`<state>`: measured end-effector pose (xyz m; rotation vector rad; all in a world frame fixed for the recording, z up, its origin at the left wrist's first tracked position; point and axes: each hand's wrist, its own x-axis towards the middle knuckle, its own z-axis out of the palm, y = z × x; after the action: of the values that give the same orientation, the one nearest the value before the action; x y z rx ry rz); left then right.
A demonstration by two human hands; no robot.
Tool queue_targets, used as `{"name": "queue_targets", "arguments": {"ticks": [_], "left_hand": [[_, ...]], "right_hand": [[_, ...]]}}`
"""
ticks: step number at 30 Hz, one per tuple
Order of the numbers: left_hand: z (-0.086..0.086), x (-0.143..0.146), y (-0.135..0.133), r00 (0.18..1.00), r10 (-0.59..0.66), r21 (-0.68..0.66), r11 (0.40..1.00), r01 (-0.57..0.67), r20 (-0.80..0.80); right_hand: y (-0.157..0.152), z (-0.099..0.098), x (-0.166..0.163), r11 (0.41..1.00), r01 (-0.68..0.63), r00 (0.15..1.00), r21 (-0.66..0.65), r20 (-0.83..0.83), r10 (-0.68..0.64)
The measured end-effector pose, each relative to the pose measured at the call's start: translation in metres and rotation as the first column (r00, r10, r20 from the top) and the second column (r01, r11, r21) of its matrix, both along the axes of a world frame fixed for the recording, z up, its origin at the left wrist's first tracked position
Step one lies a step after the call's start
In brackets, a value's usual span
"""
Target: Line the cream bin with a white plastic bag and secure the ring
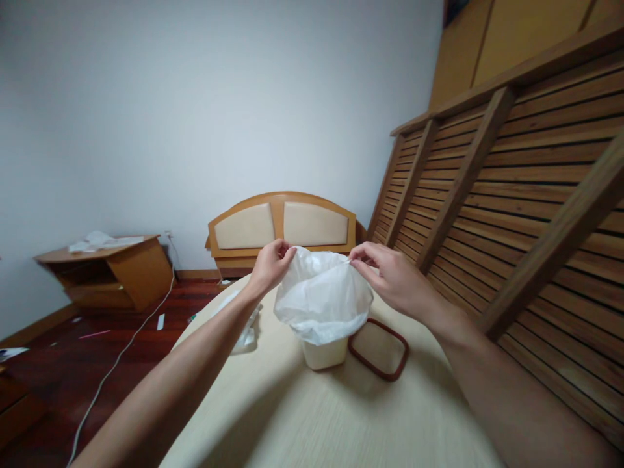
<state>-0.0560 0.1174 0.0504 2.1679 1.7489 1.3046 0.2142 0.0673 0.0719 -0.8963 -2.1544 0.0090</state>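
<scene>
A white plastic bag (324, 299) hangs over the rim of a cream-coloured bin (324, 355) on the round table, covering the bin's upper part. My left hand (273, 263) pinches the bag's edge at the far left. On the other side, my right hand (385, 273) pinches the edge at the right between thumb and fingers. A brown rounded-square ring (379, 349) lies flat on the table just right of the bin. How far the bag reaches down inside the bin is hidden.
The pale round table (292, 422) carries more crumpled white plastic (247, 335) left of the bin. A slatted wooden frame (517, 182) leans along the right. Behind stands a padded headboard (283, 224). A low cabinet (112, 273) and a white cable (117, 364) are at the left.
</scene>
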Motion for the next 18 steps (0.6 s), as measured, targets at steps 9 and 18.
{"name": "queue_targets", "arguments": {"ticks": [9,18], "left_hand": [[-0.031,0.002,-0.002,0.989,-0.142,-0.163,0.978,0.132,-0.049],[-0.05,0.007,-0.001,0.951,-0.306,-0.404,0.875,0.267,-0.034]], "right_hand": [[-0.017,-0.009,0.019,0.968,-0.203,0.904,-0.145,0.351,0.242],[-0.031,-0.047,-0.008,0.96,-0.191,0.834,-0.205,0.482,0.269]]}}
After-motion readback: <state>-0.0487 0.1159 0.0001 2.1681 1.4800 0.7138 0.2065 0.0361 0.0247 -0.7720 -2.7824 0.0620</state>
